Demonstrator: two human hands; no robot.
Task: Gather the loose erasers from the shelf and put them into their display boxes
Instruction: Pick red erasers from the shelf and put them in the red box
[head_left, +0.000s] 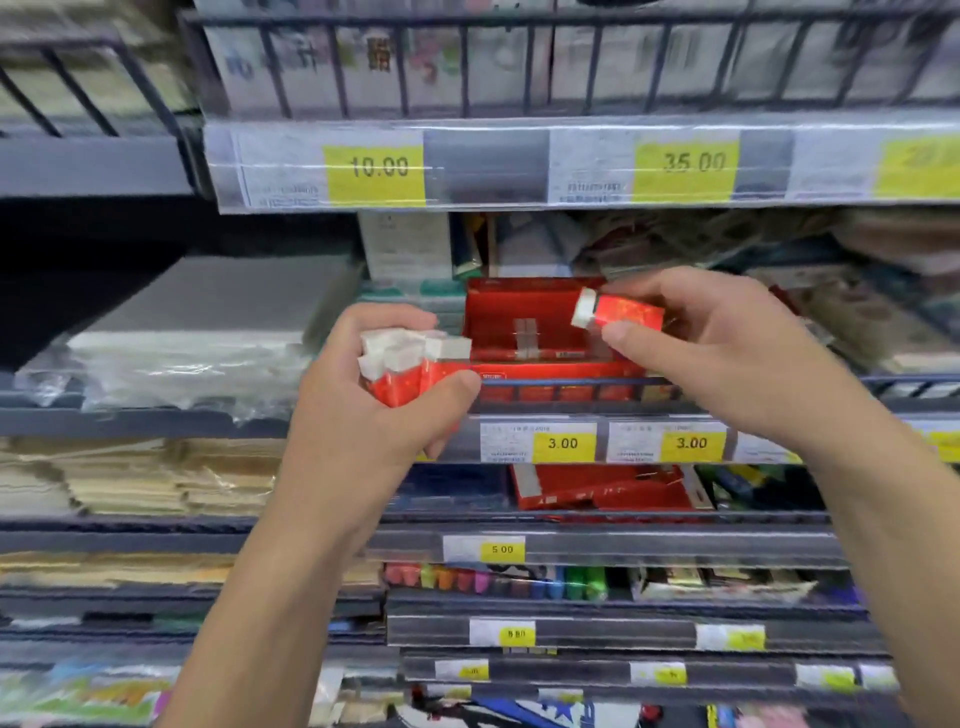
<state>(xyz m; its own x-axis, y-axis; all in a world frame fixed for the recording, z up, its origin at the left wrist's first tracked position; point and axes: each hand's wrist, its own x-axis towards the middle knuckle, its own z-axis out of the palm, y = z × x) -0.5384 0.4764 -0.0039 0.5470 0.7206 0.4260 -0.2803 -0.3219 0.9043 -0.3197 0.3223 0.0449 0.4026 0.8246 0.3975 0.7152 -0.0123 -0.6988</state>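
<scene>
My left hand (363, 410) grips a bunch of several white erasers in red sleeves (410, 366), their white ends pointing up. My right hand (717, 353) pinches a single red-sleeved eraser (618, 312) between thumb and fingers, lying sideways with its white end to the left. This eraser hangs just above the open red display box (524, 322), which stands on the middle shelf between my hands. The box shows clear dividers inside. A second red box (602, 488) lies on the shelf below.
A black wire rail (571, 387) runs along the shelf front below the red box. Yellow price tags (563, 443) line the shelf edges. Wrapped paper stacks (171, 358) fill the left shelf, cluttered stationery packs the right, and coloured markers (493, 577) sit lower down.
</scene>
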